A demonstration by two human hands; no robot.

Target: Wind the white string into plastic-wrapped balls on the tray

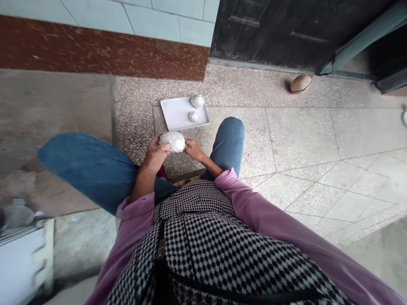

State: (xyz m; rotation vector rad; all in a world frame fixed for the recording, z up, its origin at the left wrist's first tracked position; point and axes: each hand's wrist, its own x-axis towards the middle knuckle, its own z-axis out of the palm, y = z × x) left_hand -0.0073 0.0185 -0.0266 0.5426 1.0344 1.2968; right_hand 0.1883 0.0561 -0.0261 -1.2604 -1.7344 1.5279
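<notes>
Over the speckled floor (299, 135), the left hand (155, 151) clasps a glossy, rounded white bundle (174, 142), its long axis roughly left to right. Just beyond, a shallow tray (176, 113) carries two smaller crinkled balls (197, 101). The right hand (194, 150) pinches the bundle's right edge. A tan, rounded object (300, 83) lies near a dark door (267, 36).

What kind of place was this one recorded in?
Probably the entrance or porch of a house, though indoors or outdoors is hard to tell: a dark panelled door, a pale tiled wall with a reddish-brown base band, and a speckled floor.
</notes>
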